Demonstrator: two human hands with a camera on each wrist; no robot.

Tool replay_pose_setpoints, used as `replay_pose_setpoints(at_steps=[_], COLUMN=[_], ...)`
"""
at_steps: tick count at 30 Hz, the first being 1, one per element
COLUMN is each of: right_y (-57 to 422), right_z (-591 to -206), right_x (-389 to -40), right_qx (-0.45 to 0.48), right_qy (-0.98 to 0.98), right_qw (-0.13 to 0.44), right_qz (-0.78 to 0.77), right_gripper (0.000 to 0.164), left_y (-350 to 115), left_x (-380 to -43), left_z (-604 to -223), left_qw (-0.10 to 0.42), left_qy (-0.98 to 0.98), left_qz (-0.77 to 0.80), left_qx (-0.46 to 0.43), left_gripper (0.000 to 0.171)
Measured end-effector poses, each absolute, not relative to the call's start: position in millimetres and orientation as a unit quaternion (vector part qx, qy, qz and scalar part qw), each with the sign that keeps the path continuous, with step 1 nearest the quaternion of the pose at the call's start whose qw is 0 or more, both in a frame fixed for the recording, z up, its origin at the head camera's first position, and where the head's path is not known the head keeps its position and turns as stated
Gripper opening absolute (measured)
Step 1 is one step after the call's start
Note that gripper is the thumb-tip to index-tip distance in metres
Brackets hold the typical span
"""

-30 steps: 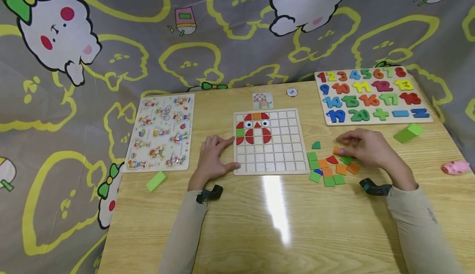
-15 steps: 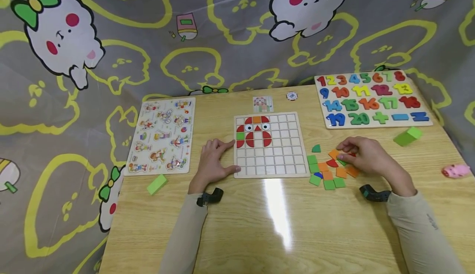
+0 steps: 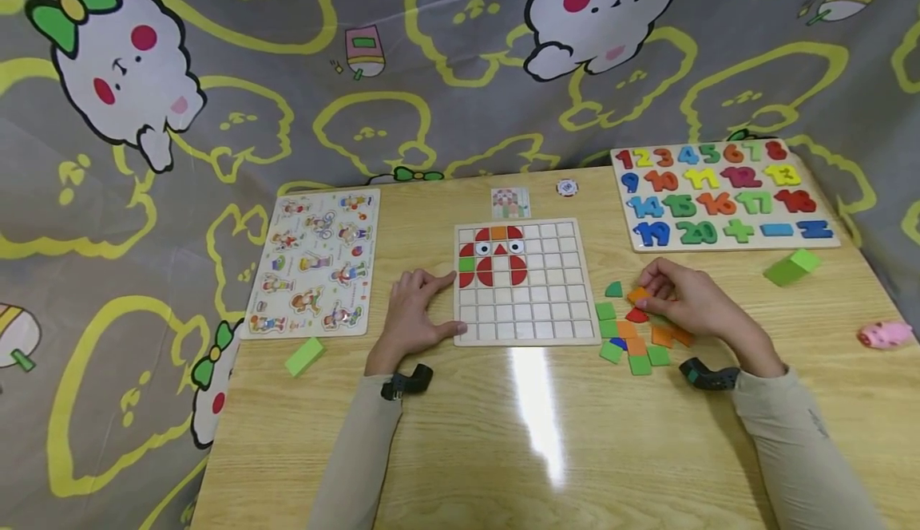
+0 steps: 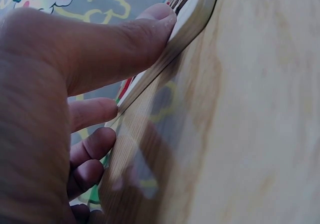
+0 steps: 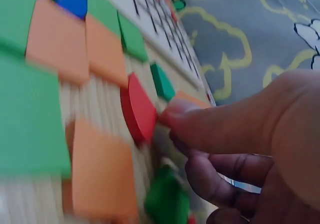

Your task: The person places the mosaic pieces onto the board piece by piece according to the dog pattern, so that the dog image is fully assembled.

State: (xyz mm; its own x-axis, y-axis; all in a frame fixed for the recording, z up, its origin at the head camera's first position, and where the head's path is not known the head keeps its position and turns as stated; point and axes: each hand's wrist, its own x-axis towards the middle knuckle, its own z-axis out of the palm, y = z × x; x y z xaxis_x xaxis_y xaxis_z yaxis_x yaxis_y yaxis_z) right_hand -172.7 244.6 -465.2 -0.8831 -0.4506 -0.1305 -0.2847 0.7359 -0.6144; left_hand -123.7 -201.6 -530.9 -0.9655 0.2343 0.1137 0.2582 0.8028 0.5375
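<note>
My left hand [image 3: 410, 314] rests at the left edge of a wooden grid board [image 3: 533, 314], thumb and forefinger spread apart and touching the rim. In the left wrist view the thumb [image 4: 145, 39] presses against that edge. Red pieces, eye pieces, an orange square and a green square form a partial picture on the board's upper left. Right of the board, my right hand [image 3: 686, 298] pinches an orange square tile [image 3: 637, 295] between thumb and fingers. Just below it lies a red quarter-round tile [image 3: 636, 316]. Loose green tiles [image 3: 640, 365] and orange tiles [image 3: 628, 330] surround it.
A small picture card [image 3: 510, 203] and a round chip [image 3: 567, 187] lie behind the board. A number puzzle [image 3: 776, 230] sits back right, a figure puzzle [image 3: 309, 263] left. Green blocks [image 3: 791, 266] and a pink toy pig [image 3: 886, 334] stand about.
My right hand has moved left with the orange tile, now by the red quarter-round, which has shifted slightly. My left hand has stayed at the board's edge.
</note>
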Motion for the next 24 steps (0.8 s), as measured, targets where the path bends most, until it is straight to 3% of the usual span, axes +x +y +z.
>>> replay_pose_setpoints(at_steps=[8, 15, 24], right_y=[190, 126, 85], right_z=[-464, -486, -493], right_x=[-186, -193, -198], right_qx=[-0.190, -0.202, -0.266], right_qy=[0.883, 0.853, 0.847], right_qw=[0.072, 0.061, 0.054], right_qz=[-0.424, -0.478, -0.457], right_gripper=[0.022, 0.028, 0.029], left_y=[-202, -201, -203], left_x=[-124, -124, -124], left_z=[-532, -533, -534], left_qw=[0.020, 0.020, 0.035], left_qy=[-0.949, -0.947, -0.949], left_qz=[-0.286, -0.293, -0.282], left_qx=[-0.129, -0.131, -0.139], left_gripper=[0.089, 0.089, 0.088])
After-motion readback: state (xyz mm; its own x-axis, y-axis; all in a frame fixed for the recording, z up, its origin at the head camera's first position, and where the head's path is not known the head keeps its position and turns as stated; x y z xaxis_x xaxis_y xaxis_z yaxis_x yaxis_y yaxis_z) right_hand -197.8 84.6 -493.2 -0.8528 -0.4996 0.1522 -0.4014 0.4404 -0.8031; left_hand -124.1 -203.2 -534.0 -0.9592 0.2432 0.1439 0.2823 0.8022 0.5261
